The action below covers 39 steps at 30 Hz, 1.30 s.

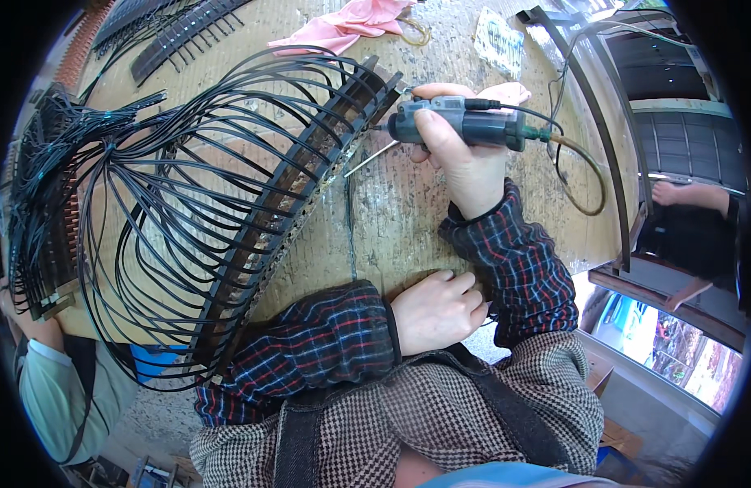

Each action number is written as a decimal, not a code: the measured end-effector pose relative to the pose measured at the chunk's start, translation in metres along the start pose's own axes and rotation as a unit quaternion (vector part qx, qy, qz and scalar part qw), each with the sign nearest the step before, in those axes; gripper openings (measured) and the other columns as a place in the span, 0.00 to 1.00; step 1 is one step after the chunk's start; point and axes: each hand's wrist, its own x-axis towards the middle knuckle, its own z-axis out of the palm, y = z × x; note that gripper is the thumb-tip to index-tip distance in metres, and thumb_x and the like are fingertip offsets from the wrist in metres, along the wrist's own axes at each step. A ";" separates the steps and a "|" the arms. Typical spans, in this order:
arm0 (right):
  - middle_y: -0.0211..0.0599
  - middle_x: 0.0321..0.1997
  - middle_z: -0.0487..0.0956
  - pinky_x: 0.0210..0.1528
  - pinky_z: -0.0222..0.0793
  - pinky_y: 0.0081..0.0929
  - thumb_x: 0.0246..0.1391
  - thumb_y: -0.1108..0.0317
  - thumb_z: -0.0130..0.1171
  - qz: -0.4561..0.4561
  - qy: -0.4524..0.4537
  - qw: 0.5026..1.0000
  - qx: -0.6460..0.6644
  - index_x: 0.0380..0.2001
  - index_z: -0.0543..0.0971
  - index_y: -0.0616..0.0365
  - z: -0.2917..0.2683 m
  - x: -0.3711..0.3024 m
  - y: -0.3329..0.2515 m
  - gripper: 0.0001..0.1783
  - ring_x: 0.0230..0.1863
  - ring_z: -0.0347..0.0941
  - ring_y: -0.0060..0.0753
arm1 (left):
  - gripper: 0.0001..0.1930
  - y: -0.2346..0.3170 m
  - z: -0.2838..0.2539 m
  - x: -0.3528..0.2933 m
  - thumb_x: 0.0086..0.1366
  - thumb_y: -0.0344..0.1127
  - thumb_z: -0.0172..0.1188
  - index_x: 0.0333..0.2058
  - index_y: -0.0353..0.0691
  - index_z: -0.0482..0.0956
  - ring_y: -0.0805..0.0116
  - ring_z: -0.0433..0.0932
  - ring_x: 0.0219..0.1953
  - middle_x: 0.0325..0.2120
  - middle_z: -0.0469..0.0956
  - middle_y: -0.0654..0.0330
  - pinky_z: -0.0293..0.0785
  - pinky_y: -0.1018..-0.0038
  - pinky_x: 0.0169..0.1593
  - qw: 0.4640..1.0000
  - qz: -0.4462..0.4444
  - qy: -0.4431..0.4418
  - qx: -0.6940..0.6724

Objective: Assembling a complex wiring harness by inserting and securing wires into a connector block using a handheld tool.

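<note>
Head view: right hand [465,163] wrapped tight round a grey-green drill [461,122], thumb across its top, body lying crosswise, cord trailing right. Bit [371,159] pointing left and slightly down, tip just at the dark slotted rail [302,183] of the wire cage [164,220]; rail running diagonally, upper right to lower left. Left hand [436,309] well below, curled loosely, holding nothing visible, resting at the bench [400,211] edge. Right hand nearer the rail. No containers; pink cloth [347,24] at the far side.
</note>
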 end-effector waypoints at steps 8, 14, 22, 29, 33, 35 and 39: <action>0.28 0.25 0.75 0.23 0.68 0.14 0.48 0.71 0.62 0.000 -0.007 1.000 -0.003 0.40 0.75 0.62 -0.001 0.000 -0.001 0.15 0.21 0.70 0.16 | 0.14 -0.001 0.002 -0.001 0.50 0.33 0.54 0.36 0.37 0.76 0.69 0.71 0.33 0.25 0.73 0.63 0.70 0.75 0.35 1.000 0.003 0.001 0.004; 0.29 0.26 0.75 0.24 0.67 0.14 0.47 0.71 0.62 0.008 -0.011 1.000 0.007 0.39 0.75 0.61 0.000 -0.004 -0.005 0.14 0.22 0.70 0.15 | 0.14 -0.003 0.003 -0.001 0.50 0.34 0.53 0.36 0.37 0.76 0.70 0.71 0.33 0.25 0.72 0.64 0.70 0.75 0.35 1.000 -0.001 -0.002 0.005; 0.29 0.27 0.76 0.29 0.67 0.16 0.44 0.71 0.64 -0.029 -0.037 0.999 -0.011 0.37 0.77 0.60 0.001 -0.005 0.004 0.14 0.26 0.70 0.17 | 0.12 0.001 0.002 0.003 0.50 0.35 0.53 0.34 0.38 0.76 0.70 0.70 0.34 0.25 0.72 0.65 0.70 0.75 0.35 1.000 -0.006 0.005 0.004; 0.29 0.29 0.76 0.34 0.68 0.19 0.41 0.69 0.66 -0.051 -0.039 0.996 -0.054 0.34 0.78 0.59 0.002 -0.002 0.010 0.14 0.30 0.70 0.20 | 0.12 0.001 0.003 0.004 0.50 0.34 0.53 0.33 0.38 0.76 0.70 0.70 0.34 0.25 0.72 0.65 0.70 0.76 0.36 1.000 -0.007 0.006 0.001; 0.30 0.30 0.76 0.35 0.68 0.19 0.41 0.69 0.66 -0.055 -0.043 0.997 -0.042 0.34 0.78 0.59 0.002 -0.001 0.010 0.13 0.30 0.71 0.20 | 0.12 0.002 0.001 0.004 0.50 0.34 0.53 0.33 0.37 0.76 0.70 0.70 0.34 0.25 0.72 0.65 0.70 0.76 0.36 1.000 -0.007 0.004 0.000; 0.30 0.30 0.77 0.35 0.68 0.19 0.41 0.69 0.66 -0.052 -0.040 0.997 -0.039 0.33 0.78 0.59 0.002 -0.002 0.009 0.13 0.30 0.71 0.20 | 0.12 0.001 0.001 0.004 0.49 0.34 0.54 0.33 0.37 0.76 0.70 0.70 0.34 0.25 0.72 0.65 0.70 0.76 0.36 1.000 -0.006 0.003 -0.001; 0.30 0.30 0.77 0.35 0.68 0.19 0.41 0.69 0.66 -0.046 -0.035 0.998 -0.036 0.33 0.78 0.59 0.002 -0.002 0.009 0.13 0.30 0.71 0.20 | 0.12 0.001 0.001 0.003 0.49 0.33 0.54 0.33 0.37 0.76 0.70 0.70 0.34 0.25 0.72 0.64 0.70 0.76 0.36 1.000 -0.003 0.005 -0.004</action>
